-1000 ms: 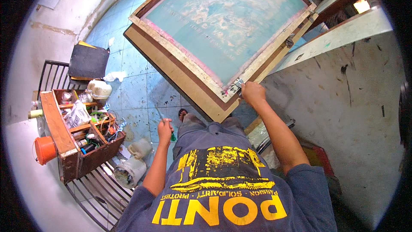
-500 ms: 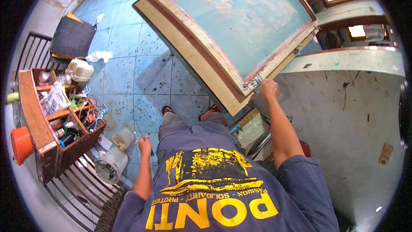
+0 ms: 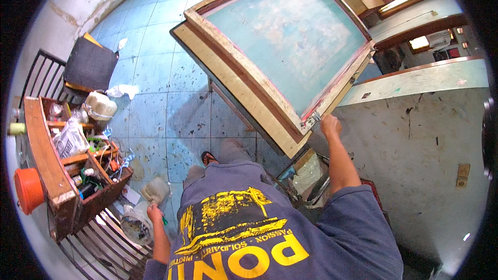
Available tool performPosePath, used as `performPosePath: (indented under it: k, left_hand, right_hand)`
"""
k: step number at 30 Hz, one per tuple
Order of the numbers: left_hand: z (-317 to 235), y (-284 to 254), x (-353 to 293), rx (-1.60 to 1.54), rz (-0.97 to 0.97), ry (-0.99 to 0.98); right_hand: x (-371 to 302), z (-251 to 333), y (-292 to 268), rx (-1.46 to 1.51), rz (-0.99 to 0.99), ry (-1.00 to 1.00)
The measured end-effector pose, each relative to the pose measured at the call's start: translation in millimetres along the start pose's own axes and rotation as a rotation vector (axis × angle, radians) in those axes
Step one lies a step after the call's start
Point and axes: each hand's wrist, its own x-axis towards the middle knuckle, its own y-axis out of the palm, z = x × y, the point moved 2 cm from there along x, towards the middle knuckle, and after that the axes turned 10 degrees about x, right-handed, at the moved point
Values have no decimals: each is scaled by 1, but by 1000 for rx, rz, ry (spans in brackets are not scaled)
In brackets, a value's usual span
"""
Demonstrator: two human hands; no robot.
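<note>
With the left hand [image 3: 154,212] closed round a green tool [image 3: 165,221] and the right hand [image 3: 331,126] curled at the clamp [image 3: 312,120] on the near corner of the screen [image 3: 290,41], its exact grip hidden, steady, even pressure above the tabletop [image 3: 288,144] would probably serve best.

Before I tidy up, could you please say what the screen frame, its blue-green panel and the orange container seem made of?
The screen frame: probably wood, matte and worn, judging by its scuffed, stained pale bars.
Its blue-green panel: perhaps coated mesh, smooth and taut, though no weave shows.
The orange container: likely plastic, smooth, given its even, saturated colour.
</note>
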Motion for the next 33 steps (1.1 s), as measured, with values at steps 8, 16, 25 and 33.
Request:
performPosePath:
  k: [8,16,25,33]
  left_hand:
    - [-30,42,36,650,-82,445]
    - [-191,82,98,538,153,426]
    - [-350,106,133,179,272,294]
    - [-356,66,179,845,221,580]
  right_hand:
    - [-6,6,10,51,-89,114]
    - [-3,21,8,216,-34,498]
    - [-2,48,-7,227,-70,816]
    - [11,46,1,244,-44,995]
